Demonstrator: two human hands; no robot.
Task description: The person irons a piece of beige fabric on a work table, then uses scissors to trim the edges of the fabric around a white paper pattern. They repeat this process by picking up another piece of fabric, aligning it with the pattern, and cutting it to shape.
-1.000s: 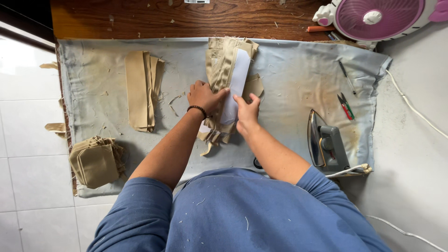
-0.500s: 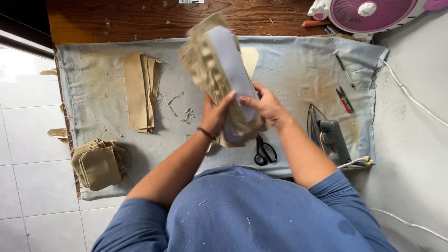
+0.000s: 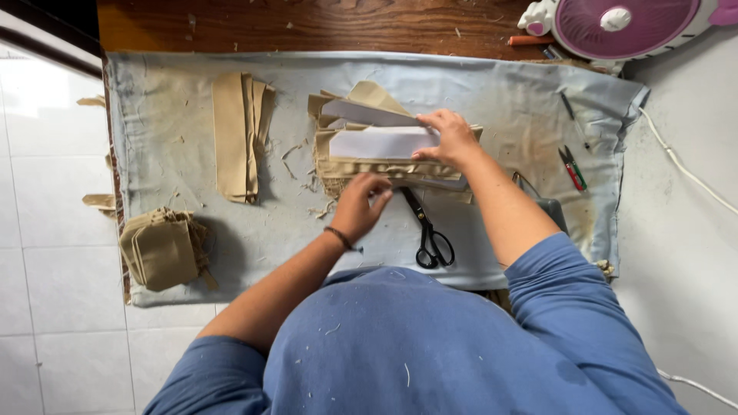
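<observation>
At about nine o'clock a small stack of folded tan pieces (image 3: 160, 250) sits at the near left corner of the grey cloth (image 3: 492, 84) that covers the counter, and toward eleven o'clock a bundle of long tan strips (image 3: 240, 134) lies flat, with loose threads scattered beside it. At the centre lies the tan fabric bundle (image 3: 388, 150), layered with white interlining (image 3: 380, 142), its long edge running across the view. The left hand (image 3: 361, 204) rests at the bundle's near edge with fingers curled; whether it pinches the hem or only presses on it is hard to tell from this angle. The right hand (image 3: 450, 138) lies flat on top at the far right end, fingers spread, pinning the layers. Black scissors (image 3: 425, 230) lie just beside the left hand at about five o'clock, blades pointing toward the bundle. To the right, the forearm largely hides an iron (image 3: 550, 207); small snips (image 3: 571, 165) lie at three o'clock, and a pink fan (image 3: 626, 23) stands at one o'clock. The likely risks: the stacked layers could slip out of line if the right hand's pressure eases, and a forearm could brush the iron or catch the scissors.
</observation>
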